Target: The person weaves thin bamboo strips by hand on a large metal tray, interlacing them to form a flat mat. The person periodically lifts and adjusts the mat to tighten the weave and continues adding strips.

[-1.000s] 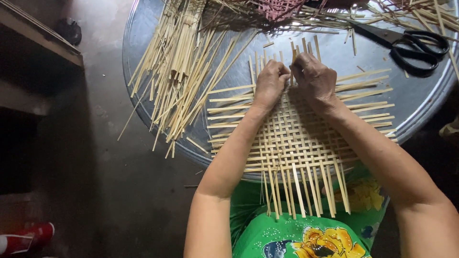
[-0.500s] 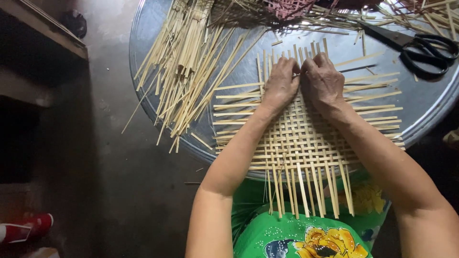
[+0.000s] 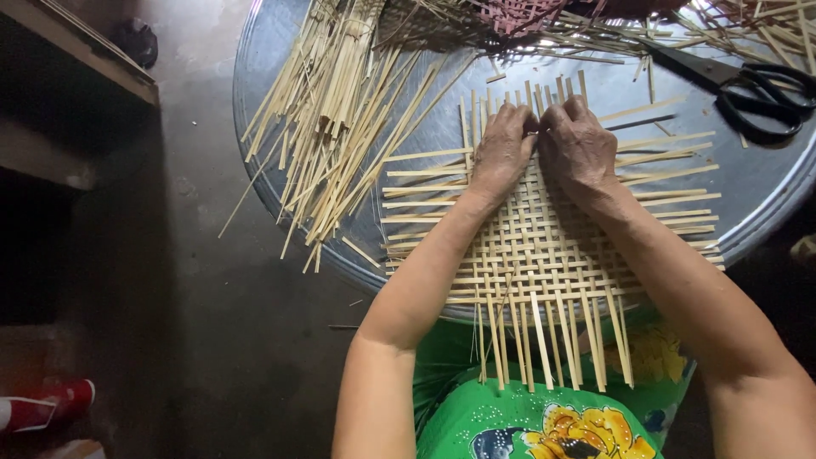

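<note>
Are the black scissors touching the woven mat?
Apart. The head view shows the black scissors lying at the tray's far right, with bare metal tray between them and the woven mat under both hands.

1. Left hand [image 3: 503, 149] and right hand [image 3: 578, 144] press knuckles-up on the woven bamboo mat [image 3: 544, 246], so the fingertips curl out of sight.
2. The mat's middle rows sit hidden under both hands.
3. Black scissors [image 3: 756, 89] may run past the right edge.
4. A red object [image 3: 42, 408] is cut off at left.

Both hands, left hand [image 3: 503, 153] and right hand [image 3: 578, 149], seemingly press the woven mat [image 3: 544, 246].
</note>
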